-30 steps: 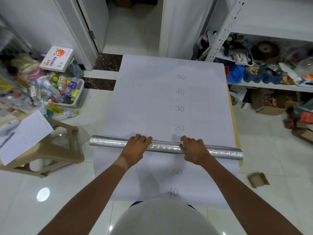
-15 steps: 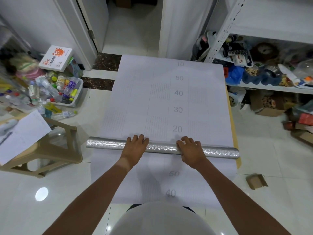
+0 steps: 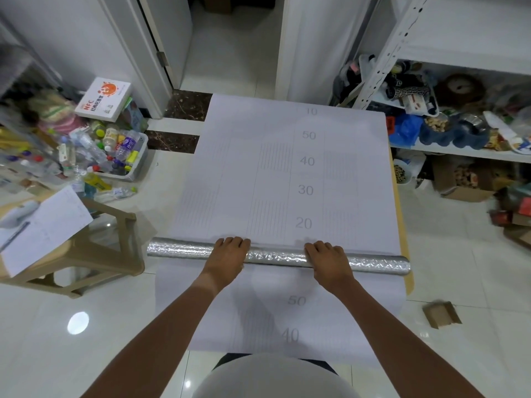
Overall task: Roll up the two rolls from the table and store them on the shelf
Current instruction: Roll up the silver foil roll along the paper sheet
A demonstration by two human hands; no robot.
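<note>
Both hands, left hand (image 3: 228, 258) and right hand (image 3: 327, 261), press flat-fingered atop the silver roll (image 3: 275, 258); gripping nothing. Recommend even forward pressure to keep winding square.

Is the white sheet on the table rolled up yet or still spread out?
Mostly spread. The sheet lies flat over the table, numbers showing; only the silver roll under both hands is wound.

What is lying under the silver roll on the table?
Under the silver roll lies a white sheet printed with numbers and fine lines. The left hand and right hand rest on the roll. The table shows only as a yellowish edge; the rest is covered.
</note>
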